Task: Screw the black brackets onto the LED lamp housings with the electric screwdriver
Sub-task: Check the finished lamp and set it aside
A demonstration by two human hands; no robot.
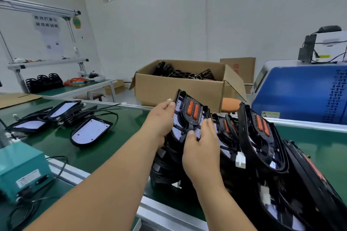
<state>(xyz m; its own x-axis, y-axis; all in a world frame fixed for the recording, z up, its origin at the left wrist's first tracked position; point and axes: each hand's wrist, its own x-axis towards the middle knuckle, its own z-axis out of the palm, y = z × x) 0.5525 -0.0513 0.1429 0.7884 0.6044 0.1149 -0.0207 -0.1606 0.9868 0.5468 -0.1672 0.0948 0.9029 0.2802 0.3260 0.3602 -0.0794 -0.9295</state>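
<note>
A long green surface (pixel 131 124) is seen running across the view, bordered by metal rails. Beyond it, at the right, one blue machine (pixel 300 95) is placed. Beside that stands one open cardboard box (pixel 180 90), filled with black parts that cannot be counted.

On the right part of the surface a heap of black lamp housings (pixel 262 137) is leaned together. At least three are made out on edge; the rest are hidden. On the left part three flat housings (pixel 90 131) are laid white face up, well apart from the heap. More black pieces are stacked beneath them, and their number cannot be told. One teal control box (pixel 20 170) is set at the near left, with black cables trailing from it.

One held housing (pixel 189 112) is raised above the heap, tilted, with its two orange inserts turned toward the camera. Its upper left edge is pinched by the fingers (pixel 171 106) of the left hand (pixel 159 120). Its lower edge is gripped between thumb and fingers of the right hand (pixel 201 148). One white connector (pixel 240 161) is seen in the heap, just right of the right hand.
</note>
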